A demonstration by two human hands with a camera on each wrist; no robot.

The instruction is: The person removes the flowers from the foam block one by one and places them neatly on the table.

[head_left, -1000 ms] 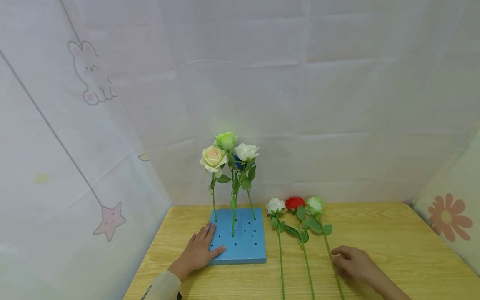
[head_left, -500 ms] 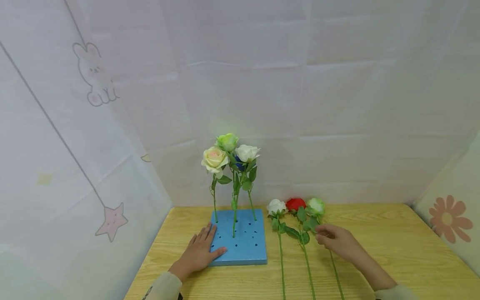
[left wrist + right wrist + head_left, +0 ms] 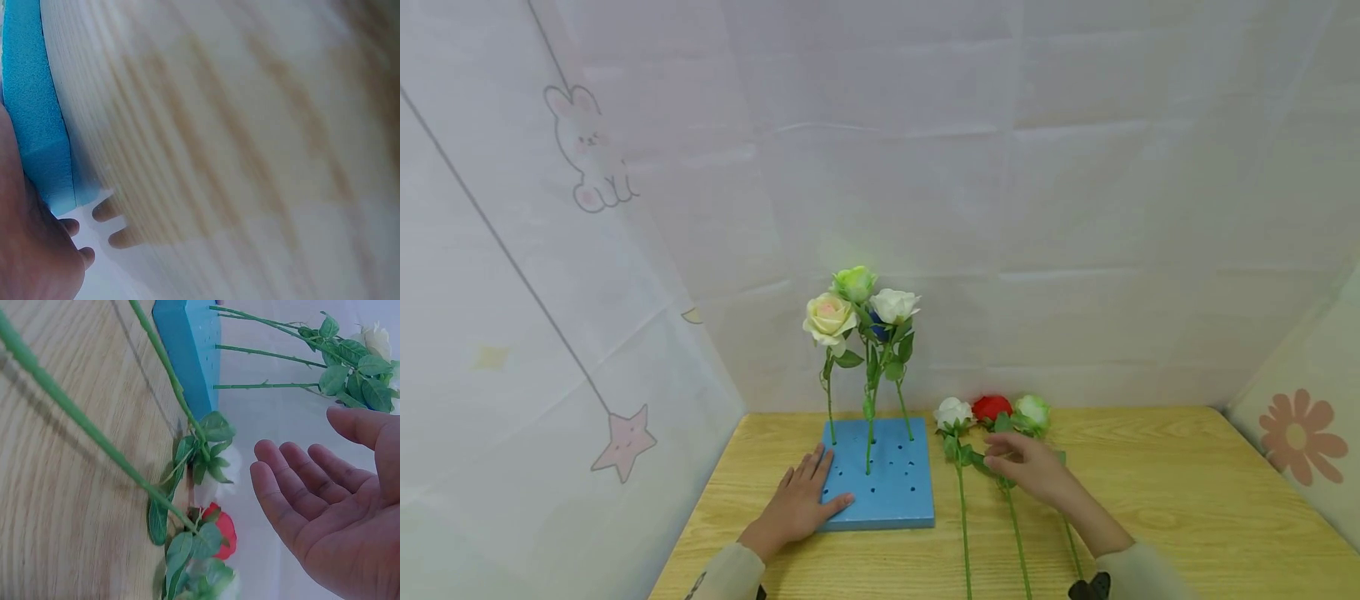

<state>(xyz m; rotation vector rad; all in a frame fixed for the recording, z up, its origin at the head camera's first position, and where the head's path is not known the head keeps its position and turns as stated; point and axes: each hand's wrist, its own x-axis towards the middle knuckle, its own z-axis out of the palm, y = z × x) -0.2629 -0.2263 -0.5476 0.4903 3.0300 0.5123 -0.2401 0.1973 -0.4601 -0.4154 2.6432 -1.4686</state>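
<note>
Left hand [image 3: 800, 502]: I'm resting splayed on the blue block [image 3: 895, 504].
Right hand [image 3: 1033, 471]: I'm hovering empty, uncurled, over the red rose [image 3: 992, 407].

Blue square foam block [image 3: 891, 504], lower centre: upright cream, white, green and blue roses [image 3: 830, 318] bar its back and middle; left hand [image 3: 797, 504] lies over its left edge; front right passable.
Right of block: narrow gap, then flat-lying white, red and pale-green roses [image 3: 992, 407], right hand [image 3: 1037, 472] above them.
Yellow wood-grain table [image 3: 1210, 500], lower right: wide room.
</note>
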